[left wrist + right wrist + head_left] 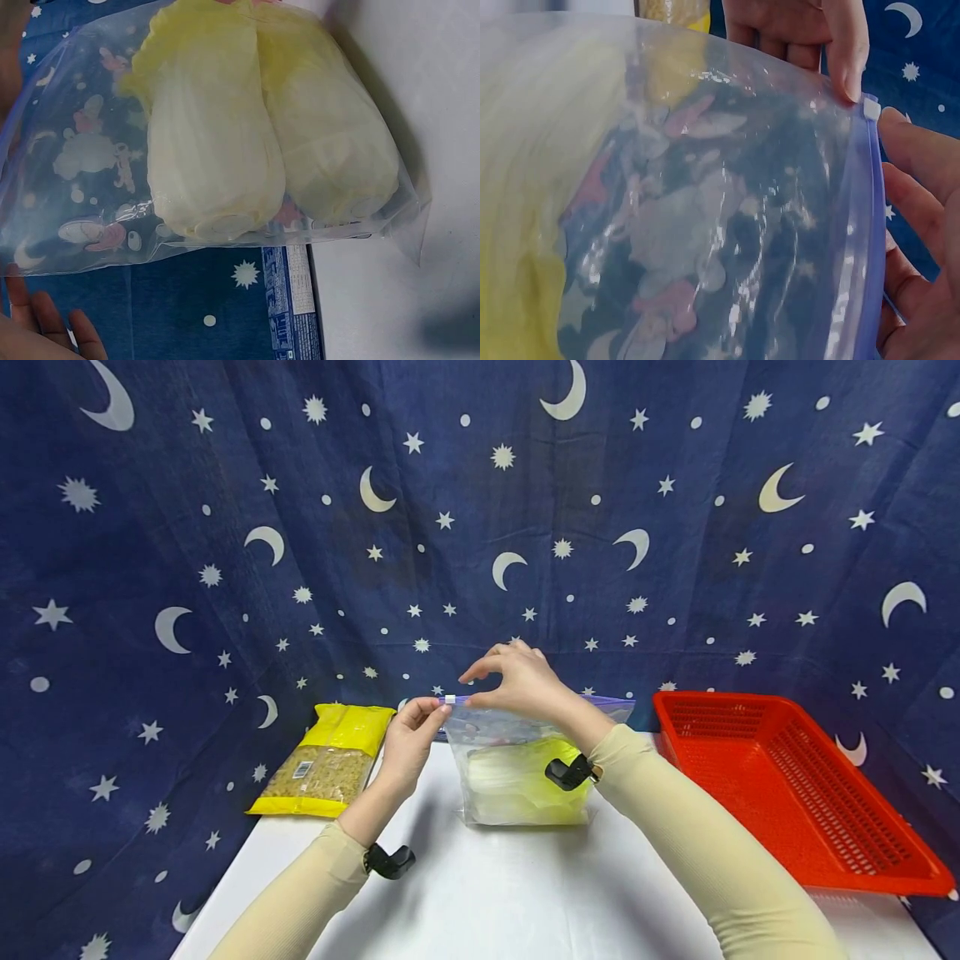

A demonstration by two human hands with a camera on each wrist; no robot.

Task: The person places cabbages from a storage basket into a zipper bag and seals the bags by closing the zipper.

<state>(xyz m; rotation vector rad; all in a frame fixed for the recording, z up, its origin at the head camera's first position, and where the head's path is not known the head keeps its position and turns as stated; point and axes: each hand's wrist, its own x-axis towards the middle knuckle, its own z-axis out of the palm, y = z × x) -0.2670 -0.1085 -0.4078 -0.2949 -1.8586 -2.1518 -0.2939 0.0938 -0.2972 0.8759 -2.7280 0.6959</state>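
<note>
A clear slider zipper bag (480, 727) with a purple top edge and printed cartoon figures stands upright on the table. Inside are two napa cabbages (214, 127), white at the base and yellow at the leaves. My left hand (408, 739) pinches the bag's top left corner, beside the white slider (871, 109). Above the purple edge is my right hand (521, 681), its thumb and fingers spread apart. In the right wrist view, a fingertip of the right hand (930, 217) is right at the slider, and the left hand (795, 34) holds the corner.
A yellow bag of pasta-like pieces (322, 764) lies on the white table (465, 893) at the left. To the right sits a red plastic basket (757, 785). Behind the zipper bag is a blue printed box (289, 300). A dark blue curtain (465, 527) hangs behind the table.
</note>
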